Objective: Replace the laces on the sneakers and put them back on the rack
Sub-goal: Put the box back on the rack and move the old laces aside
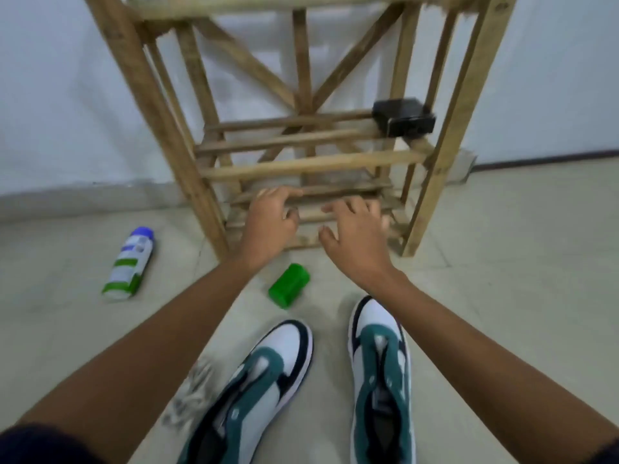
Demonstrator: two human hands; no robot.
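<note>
Sneakers, a green, white and black pair, lie side by side on the pale tiled floor near the bottom of the view, toes pointing toward a wooden rack: the left sneaker (264,380) angles slightly to the right, the right sneaker (378,370) lies straighter. Their tongues look bare, with no lace plainly visible across them, though blur makes this uncertain. A tangle of pale lace (192,393) rests on the floor just beside the left sneaker. Both bare arms reach forward over the shoes toward the rack (311,164). The left hand (273,217) has its fingers loosely spread at a low slat, holding nothing; the right hand (353,229) is likewise spread and empty, near the lowest slats. A small black box (403,117) sits on a middle shelf. A green cap (289,285) and a white and green spray can (129,264) lie on the floor. The shoes will likely feel light and fairly firm at the sole but soft at the upper; pinching the heel collar or cupping the midsole should carry each steadily. The lace is limp and will slip through fingers, so it is best held near its stiff tip.
</note>
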